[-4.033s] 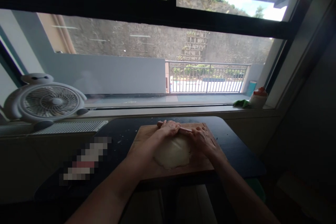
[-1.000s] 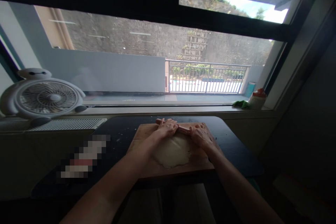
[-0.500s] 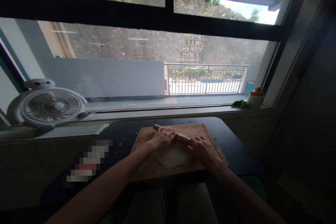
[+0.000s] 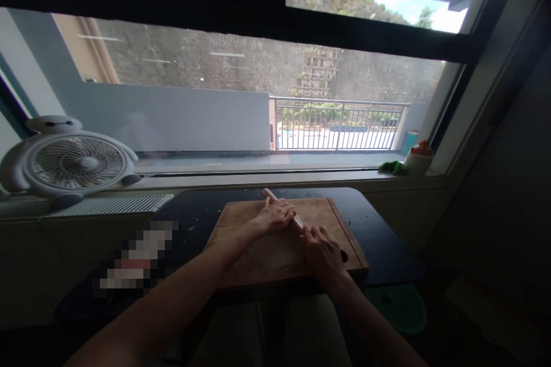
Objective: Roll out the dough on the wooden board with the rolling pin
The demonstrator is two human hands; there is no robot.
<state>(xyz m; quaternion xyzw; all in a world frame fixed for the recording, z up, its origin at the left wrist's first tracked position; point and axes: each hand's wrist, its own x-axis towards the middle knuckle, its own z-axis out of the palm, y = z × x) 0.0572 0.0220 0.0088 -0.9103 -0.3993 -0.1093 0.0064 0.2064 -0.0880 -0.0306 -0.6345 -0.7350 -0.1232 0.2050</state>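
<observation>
A wooden rolling pin (image 4: 298, 221) lies slanted across a cutting board (image 4: 236, 213), its far end past the board's back edge. My left hand (image 4: 278, 214) rests over the far half of the pin, fingers draped across it. Nearer to me, my right hand (image 4: 322, 248) is closed around the pin's other end, covering it. Beneath and in front of the pin is a pale, flattened sheet of dough (image 4: 272, 253), partly hidden by my hands and left forearm.
The board sits on a dark table (image 4: 383, 241) with white specks at its left. A white fan (image 4: 84, 163) stands by the window, left. A bottle with an orange top (image 4: 418, 159) and a green cloth (image 4: 391, 167) are on the sill. A green stool (image 4: 398, 307) is below right.
The rolling pin has turned to a steeper slant, its far end shifting away and right. Both hands moved with it, the right hand slightly leftward. My view has tilted a little.
</observation>
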